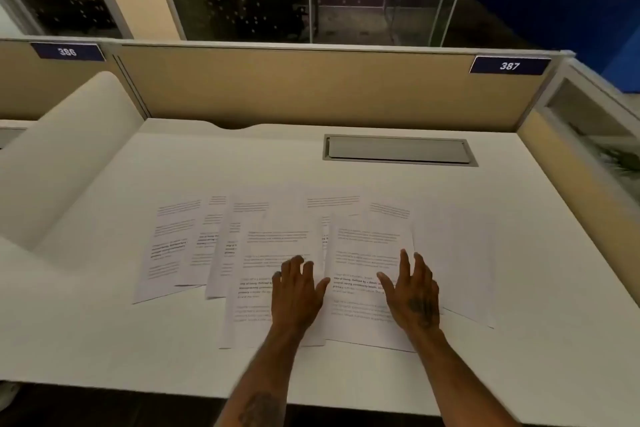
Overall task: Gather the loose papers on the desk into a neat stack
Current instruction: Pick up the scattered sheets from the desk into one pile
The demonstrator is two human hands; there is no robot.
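Observation:
Several white printed papers (173, 246) lie fanned out and overlapping across the middle of the white desk (104, 340). My left hand (298, 291) rests flat, fingers apart, on a front sheet (273, 246). Just to its right, my right hand (414, 291) lies flat with spread fingers on another printed sheet (363, 253). A blank-looking sheet (457, 260) sticks out at the far right of the spread. Neither hand holds anything.
A grey cable hatch (398, 149) is set into the desk behind the papers. A tan partition (311, 87) with the labels 386 and 387 closes the back. A white divider (62, 156) stands at the left, and a side panel (571, 163) at the right.

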